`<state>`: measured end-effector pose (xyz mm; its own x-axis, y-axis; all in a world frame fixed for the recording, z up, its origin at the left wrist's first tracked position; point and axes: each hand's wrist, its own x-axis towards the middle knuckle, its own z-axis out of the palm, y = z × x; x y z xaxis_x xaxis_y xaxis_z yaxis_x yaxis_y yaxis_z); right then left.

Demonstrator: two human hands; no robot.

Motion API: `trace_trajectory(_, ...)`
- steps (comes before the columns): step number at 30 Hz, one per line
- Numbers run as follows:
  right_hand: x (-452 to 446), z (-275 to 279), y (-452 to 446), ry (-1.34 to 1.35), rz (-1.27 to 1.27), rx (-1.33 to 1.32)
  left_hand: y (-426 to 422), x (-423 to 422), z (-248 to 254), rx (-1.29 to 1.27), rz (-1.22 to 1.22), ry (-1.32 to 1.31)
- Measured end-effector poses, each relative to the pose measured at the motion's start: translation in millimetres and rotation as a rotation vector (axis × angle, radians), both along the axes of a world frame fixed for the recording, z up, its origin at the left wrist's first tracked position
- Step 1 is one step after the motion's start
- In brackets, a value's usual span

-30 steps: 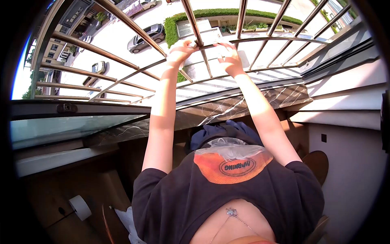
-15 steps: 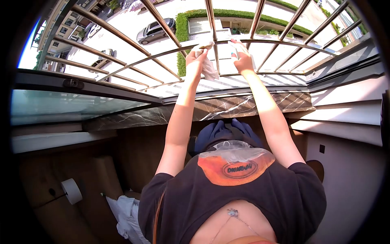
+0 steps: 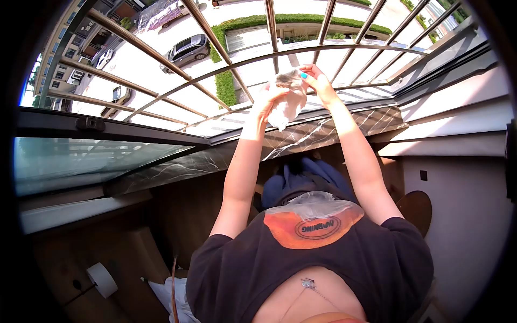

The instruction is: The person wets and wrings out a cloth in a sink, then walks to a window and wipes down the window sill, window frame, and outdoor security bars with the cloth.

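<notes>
A crumpled white wipe [image 3: 291, 105] hangs between my two hands in front of the window bars, with a grey-brown smudge on its upper part. My left hand [image 3: 264, 103] is closed on its left side, partly washed out by sunlight. My right hand [image 3: 320, 85], with a blue-green thumbnail, pinches its upper right edge. Both arms are stretched forward over the dark marble sill [image 3: 323, 132]. Just beyond the hands runs a curved metal rail [image 3: 237, 63] crossing the upright bars.
An opened glass window pane [image 3: 91, 161] juts in at the left. White ledges [image 3: 452, 142] line the right side. Lower left are a white paper roll [image 3: 102, 280] on a rod and pale fabric [image 3: 172, 296]. Parked cars and a hedge lie outside below.
Both hands have drawn back from the rail toward me. My right hand, earlier up at the bars apart from the wipe, now grips its edge. The wipe is more spread out.
</notes>
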<state>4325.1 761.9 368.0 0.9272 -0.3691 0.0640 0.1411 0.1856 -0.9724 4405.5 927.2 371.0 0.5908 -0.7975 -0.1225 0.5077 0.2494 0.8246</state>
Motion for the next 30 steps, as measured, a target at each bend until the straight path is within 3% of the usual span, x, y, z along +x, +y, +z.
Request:
trace_trajectory(2, -2.0, 7.1, -0.9, 0.054, -0.022, -0.110, -5.0, 2.1, -10.7, 0.024, 0.019, -0.018)
trace_trajectory(6, 0.4, -6.6, -31.5, 0.099, -0.101, 0.022, -27.6, -3.7, -3.0, 0.052, -0.012, 0.060)
trace_trajectory(9, 4.1, -10.4, -50.2, 0.163, -0.242, -0.006, -53.2, -8.3, -2.8, 0.045, 0.161, 0.001)
trace_trajectory(10, 8.5, -11.0, -60.5, 0.147, -0.297, -0.140, -62.6, -13.2, 6.9, 0.074, 0.294, 0.001)
trace_trajectory(11, 9.5, -11.6, -73.2, 0.110, -0.327, -0.164, -74.7, -11.4, 7.6, 0.191, 0.440, -0.098)
trace_trajectory(13, 7.0, -2.3, -94.2, 0.171, -0.418, -0.314, -96.9, -17.7, 22.8, 0.263, 0.757, -0.600)
trace_trajectory(15, 0.9, 12.9, -113.6, 0.263, -0.465, -0.409, -112.3, -27.4, 51.4, 0.513, 0.882, -1.042)
trace_trajectory(17, 0.1, 9.8, -133.7, 0.043, -0.551, -0.704, -136.8, -7.9, 24.3, 0.576, 0.994, -1.501)
trace_trajectory(19, 0.6, 7.8, -152.6, -0.133, -0.563, -0.979, -161.8, 5.0, 3.1, 0.681, 0.855, -1.704)
trace_trajectory(21, -2.5, 10.2, -167.8, -0.283, -0.426, -1.014, -176.7, 11.2, -31.3, 0.962, 0.631, -1.713)
trace_trajectory(25, -0.9, -7.5, -187.1, -0.086, -0.264, -1.181, -177.1, 17.7, -35.5, 0.853, 0.568, -1.579)
trace_trajectory(30, 1.4, -19.5, -190.1, -0.263, -0.311, -1.145, -168.9, 36.9, -9.7, 0.775, 0.297, -1.436)
